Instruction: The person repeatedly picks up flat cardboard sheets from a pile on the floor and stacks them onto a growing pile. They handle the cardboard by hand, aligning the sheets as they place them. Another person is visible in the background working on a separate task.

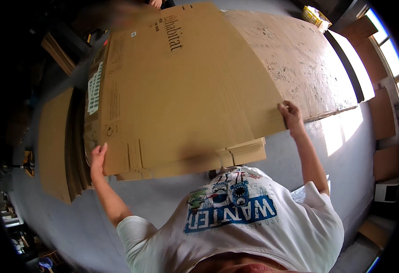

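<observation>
A large flat brown cardboard sheet, printed with dark lettering and slotted along its near edge, spans the middle of the view. My left hand grips its near left corner, thumb on top. At the near right corner my right hand pinches the edge between thumb and fingers. Beneath the sheet, more cardboard sheets show along the near side, close to my body. White sheets with a pattern of small pale green blocks lie by the sheet's left edge.
A worn brown tabletop extends to the right. Another cardboard stack stands at left. A yellow-and-white basket sits at the far right. Another person's hand shows at the far edge. Cardboard pieces lean along the right wall.
</observation>
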`<state>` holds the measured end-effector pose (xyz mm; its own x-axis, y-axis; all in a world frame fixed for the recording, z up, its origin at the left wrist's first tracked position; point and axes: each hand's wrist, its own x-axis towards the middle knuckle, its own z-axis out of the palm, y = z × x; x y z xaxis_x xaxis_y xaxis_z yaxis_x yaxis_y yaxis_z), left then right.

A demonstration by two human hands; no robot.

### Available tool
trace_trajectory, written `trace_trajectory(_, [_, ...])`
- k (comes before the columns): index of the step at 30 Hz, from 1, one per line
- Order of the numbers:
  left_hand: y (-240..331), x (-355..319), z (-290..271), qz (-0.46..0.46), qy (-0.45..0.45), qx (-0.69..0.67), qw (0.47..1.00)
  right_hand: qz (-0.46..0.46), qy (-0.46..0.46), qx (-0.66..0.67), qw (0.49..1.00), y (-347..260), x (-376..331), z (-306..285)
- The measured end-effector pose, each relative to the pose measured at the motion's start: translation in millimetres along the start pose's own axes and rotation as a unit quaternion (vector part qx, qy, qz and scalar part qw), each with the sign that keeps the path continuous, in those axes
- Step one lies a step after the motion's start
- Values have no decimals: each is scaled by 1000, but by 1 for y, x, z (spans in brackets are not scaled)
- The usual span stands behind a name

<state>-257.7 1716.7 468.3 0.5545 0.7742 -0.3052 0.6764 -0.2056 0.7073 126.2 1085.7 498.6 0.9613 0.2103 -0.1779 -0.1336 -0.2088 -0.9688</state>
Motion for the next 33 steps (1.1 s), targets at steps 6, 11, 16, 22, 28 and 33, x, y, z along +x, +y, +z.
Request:
trace_trajectory(6, [108,-56,231,60,-54,-325,942,-54,148,248,956,-6,30,-228])
trace_trajectory(11, [267,-77,463,128,-138,-427,884,-30,15,434,900,112,48,-259])
trace_trajectory(16, [358,-121,614,151,-44,-318,935,78,-33,337,938,114,56,-129])
trace_trajectory(22, [341,-134,667,47,-208,-173,961,156,60,376,911,164,72,-126])
trace_trajectory(28, [331,-155,625,125,-400,53,907,225,70,372,898,223,80,-134])
trace_trajectory(33, [290,-187,483,292,-195,-193,916,215,53,460,860,233,63,-129])
